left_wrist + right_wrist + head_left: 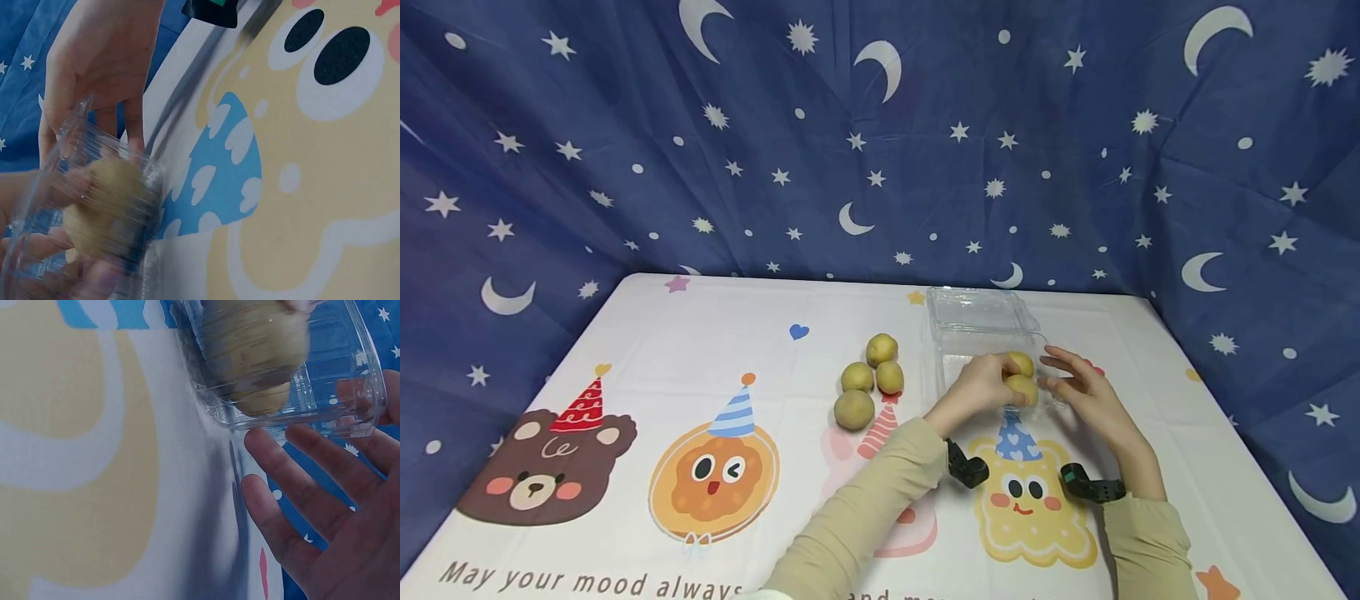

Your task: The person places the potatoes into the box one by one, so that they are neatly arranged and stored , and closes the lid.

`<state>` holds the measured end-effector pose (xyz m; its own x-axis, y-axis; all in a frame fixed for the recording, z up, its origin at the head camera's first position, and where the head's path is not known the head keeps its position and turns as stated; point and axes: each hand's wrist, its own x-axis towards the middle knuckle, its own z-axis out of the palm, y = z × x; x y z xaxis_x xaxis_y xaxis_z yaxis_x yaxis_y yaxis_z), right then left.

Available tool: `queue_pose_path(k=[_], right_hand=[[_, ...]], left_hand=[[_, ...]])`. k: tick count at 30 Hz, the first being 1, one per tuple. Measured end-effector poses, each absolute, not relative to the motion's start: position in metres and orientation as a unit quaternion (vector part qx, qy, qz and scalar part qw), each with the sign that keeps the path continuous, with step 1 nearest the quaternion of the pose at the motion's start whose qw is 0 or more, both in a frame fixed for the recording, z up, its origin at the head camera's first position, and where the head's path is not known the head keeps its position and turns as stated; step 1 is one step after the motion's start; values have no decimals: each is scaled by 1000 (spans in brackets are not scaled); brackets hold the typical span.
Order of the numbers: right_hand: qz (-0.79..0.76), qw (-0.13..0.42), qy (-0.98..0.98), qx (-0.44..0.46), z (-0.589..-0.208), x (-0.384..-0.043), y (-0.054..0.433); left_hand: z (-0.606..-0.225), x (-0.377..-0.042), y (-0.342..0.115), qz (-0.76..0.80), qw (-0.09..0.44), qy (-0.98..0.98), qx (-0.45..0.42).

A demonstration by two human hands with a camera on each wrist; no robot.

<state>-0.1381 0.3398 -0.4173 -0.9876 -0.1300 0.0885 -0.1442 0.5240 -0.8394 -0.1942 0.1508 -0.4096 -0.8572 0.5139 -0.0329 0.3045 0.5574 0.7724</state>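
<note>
A clear plastic clamshell box (957, 364) lies on the table with its lid (976, 312) folded back. At the box's right end my left hand (983, 385) reaches in and grips a yellowish potato (1022, 390). Just behind it is another potato (1021, 363) in the box. Through the clear wall the left wrist view shows fingers around the potato (106, 206), somewhat blurred. My right hand (1086, 392) is beside the box's right wall, fingers spread and fairly straight, fingertips close to the plastic. Whether they touch it I cannot tell.
Several loose potatoes (854, 410) are grouped on the table left of the box. A white tablecloth (700, 333) with cartoon prints covers the table. Behind it hangs a blue curtain (925, 208) with moons and stars.
</note>
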Motion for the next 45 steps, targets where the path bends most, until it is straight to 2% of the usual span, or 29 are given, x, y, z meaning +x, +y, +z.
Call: queue_pose_path(k=[9, 25, 37, 45], right_hand=[[478, 16, -874, 84, -417, -138, 340], [474, 10, -877, 81, -418, -138, 341], [483, 11, -872, 84, -419, -139, 341], [486, 9, -870, 81, -419, -139, 341]], left_hand=[[-409, -193, 148, 425, 152, 860, 238], [-409, -192, 145, 450, 165, 845, 238], [-411, -195, 142, 513, 120, 819, 227], [-410, -195, 139, 549, 113, 798, 221]])
